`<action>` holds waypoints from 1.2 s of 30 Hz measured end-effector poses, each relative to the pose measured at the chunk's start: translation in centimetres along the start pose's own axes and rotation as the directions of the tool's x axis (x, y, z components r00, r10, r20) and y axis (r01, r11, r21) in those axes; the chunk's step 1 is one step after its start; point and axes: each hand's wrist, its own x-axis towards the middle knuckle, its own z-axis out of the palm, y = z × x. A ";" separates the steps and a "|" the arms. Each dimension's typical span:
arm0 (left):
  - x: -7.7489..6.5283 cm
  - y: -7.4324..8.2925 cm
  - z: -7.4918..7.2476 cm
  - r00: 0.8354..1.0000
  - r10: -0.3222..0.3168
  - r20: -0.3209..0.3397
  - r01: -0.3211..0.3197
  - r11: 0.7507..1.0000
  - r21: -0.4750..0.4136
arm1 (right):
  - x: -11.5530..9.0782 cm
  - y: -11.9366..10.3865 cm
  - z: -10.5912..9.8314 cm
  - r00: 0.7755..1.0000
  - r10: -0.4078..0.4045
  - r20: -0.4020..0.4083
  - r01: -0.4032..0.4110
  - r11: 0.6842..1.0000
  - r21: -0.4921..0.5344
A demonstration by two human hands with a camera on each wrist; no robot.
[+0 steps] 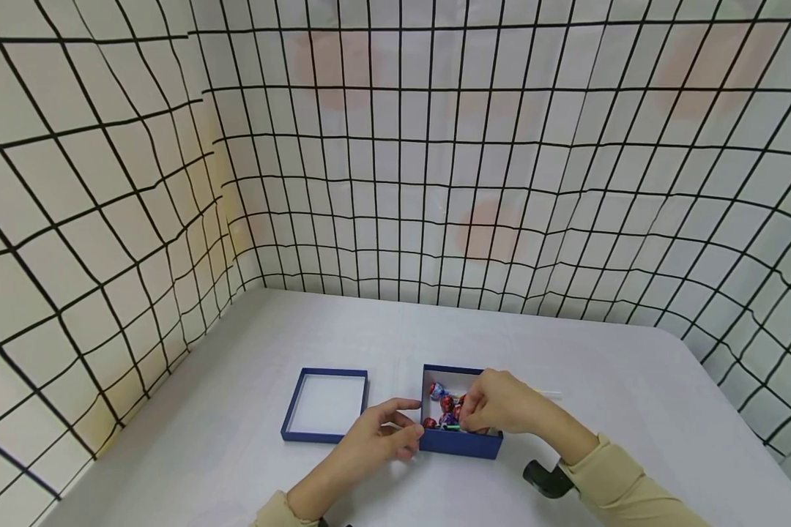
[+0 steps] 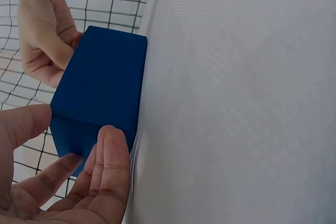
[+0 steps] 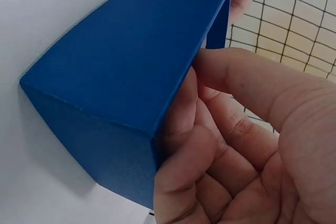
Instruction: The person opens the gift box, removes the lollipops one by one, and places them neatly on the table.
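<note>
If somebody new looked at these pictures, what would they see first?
Probably the black netting across the back and sides. Next, the blue box of shiny wrapped sweets on the white table, with the right hand dipped into it. The left hand touches the box's near left corner.

The box (image 1: 458, 443) is blue, the netting (image 1: 400, 88) black-gridded.

Left hand (image 1: 381, 433): fingers apart, loosely bent, tips toward worktop's (image 1: 633, 410) right edge. Right hand (image 1: 504, 401): nearer that edge, fingers bent downward, some tips hidden. Both forearms (image 1: 318, 481) angle inward.
</note>
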 end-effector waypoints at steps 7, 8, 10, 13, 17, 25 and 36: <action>0.0 0.1 0.0 1.000 -0.008 0.000 0.008 1.000 0.006 | 0.2 -0.1 0.2 0.999 -0.003 -0.041 0.002 1.000 -0.020; 0.0 0.1 0.0 1.000 -0.008 0.000 0.008 1.000 0.005 | 0.2 -0.1 0.2 0.999 -0.002 -0.045 0.001 1.000 -0.021; 0.0 0.1 0.0 1.000 -0.005 -0.001 0.005 1.000 0.003 | 0.3 0.0 0.2 0.999 -0.002 -0.053 0.001 1.000 -0.015; 0.0 0.2 0.0 1.000 -0.005 -0.002 0.005 1.000 -0.001 | 0.3 0.0 0.2 0.998 -0.004 -0.063 0.004 1.000 -0.001; -0.1 0.3 0.0 1.000 -0.006 -0.002 0.006 1.000 -0.005 | 0.4 0.0 0.2 0.998 -0.004 -0.064 0.007 0.999 0.035; 0.0 0.2 0.1 1.000 -0.006 -0.001 0.006 1.000 -0.008 | 0.5 0.5 0.0 0.997 -0.031 -0.066 0.038 0.994 0.104; 0.1 0.0 0.0 1.000 -0.018 -0.009 0.018 1.000 0.000 | 0.2 1.1 -1.2 0.996 0.003 -0.093 0.014 0.985 0.171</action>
